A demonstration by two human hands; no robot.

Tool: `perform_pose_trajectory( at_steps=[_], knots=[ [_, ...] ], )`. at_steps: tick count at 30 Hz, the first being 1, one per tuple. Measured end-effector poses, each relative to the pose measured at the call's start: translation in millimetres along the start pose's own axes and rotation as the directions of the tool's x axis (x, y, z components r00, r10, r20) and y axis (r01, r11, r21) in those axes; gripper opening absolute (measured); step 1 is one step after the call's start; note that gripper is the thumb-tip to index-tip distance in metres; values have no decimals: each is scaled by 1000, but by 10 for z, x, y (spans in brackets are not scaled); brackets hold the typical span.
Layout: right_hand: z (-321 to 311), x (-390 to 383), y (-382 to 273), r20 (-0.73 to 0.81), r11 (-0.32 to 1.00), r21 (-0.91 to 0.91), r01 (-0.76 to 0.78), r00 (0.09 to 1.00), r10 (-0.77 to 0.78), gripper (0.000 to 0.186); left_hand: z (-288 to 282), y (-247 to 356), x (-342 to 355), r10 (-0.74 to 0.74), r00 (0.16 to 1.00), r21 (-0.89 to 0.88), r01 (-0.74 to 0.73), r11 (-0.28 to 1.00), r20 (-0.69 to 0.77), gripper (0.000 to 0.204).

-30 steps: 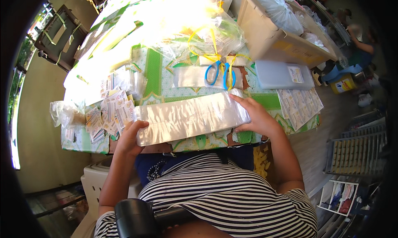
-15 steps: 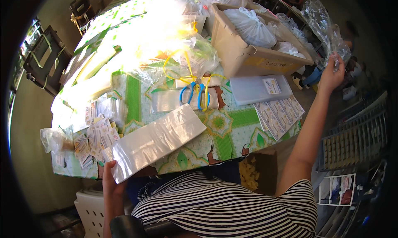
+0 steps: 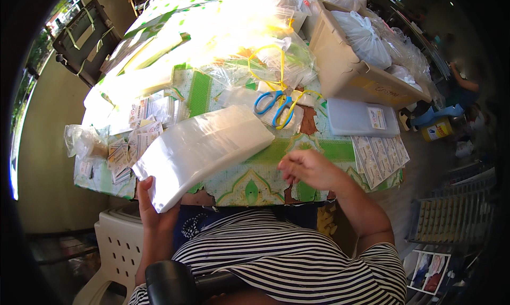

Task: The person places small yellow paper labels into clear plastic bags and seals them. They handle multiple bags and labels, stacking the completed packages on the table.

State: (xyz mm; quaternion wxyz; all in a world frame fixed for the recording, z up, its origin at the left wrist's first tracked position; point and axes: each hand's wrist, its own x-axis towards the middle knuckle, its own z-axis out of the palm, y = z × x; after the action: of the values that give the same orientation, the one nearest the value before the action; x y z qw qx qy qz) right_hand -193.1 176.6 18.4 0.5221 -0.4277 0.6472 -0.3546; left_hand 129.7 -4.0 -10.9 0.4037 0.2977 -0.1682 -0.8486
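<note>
Left hand (image 3: 154,204) pinches the near-left corner of a flat, glossy stack of clear plastic sleeves (image 3: 207,145), held bowed above the table's near edge. Right hand (image 3: 308,168) is apart from it, fingers curled; cannot tell whether they pinch anything. Stack is probably light, floppy and slippery, hard to tear; best hold: opposite short ends, all layers together. Far-end contact with the green-and-white patterned tablecloth (image 3: 251,191) unclear. Outward: glare erases the far tabletop; knotted white plastic bags (image 3: 361,39) hide their contents.
</note>
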Motion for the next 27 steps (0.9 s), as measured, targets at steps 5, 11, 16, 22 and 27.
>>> perform_pose_trajectory(
  at_steps=[5, 11, 16, 22, 27],
  knots=[
    [914, 470, -40, 85, 331, 939, -96, 995, 47, 75, 225, -52, -89, 25, 999, 75, -27, 997, 26, 53],
    [983, 717, -441, -122, 68, 990, 124, 992, -24, 58, 175, -133, -429, 92, 966, 372, -180, 911, 242, 79],
    [604, 948, -582, -302, 311, 883, 351, 933, -197, 45, 50, -356, -372, 55, 927, 256, -159, 954, 370, 72],
    [-102, 1627, -349, -149, 748, 638, 181, 983, -111, 50, 156, -610, -229, -560, 774, 816, 102, 570, 295, 56],
    [-237, 2186, 18, -286, 974, 195, -118, 943, 171, 62, 321, -325, -189, -787, 528, 914, 50, 402, 318, 48]
  ],
)
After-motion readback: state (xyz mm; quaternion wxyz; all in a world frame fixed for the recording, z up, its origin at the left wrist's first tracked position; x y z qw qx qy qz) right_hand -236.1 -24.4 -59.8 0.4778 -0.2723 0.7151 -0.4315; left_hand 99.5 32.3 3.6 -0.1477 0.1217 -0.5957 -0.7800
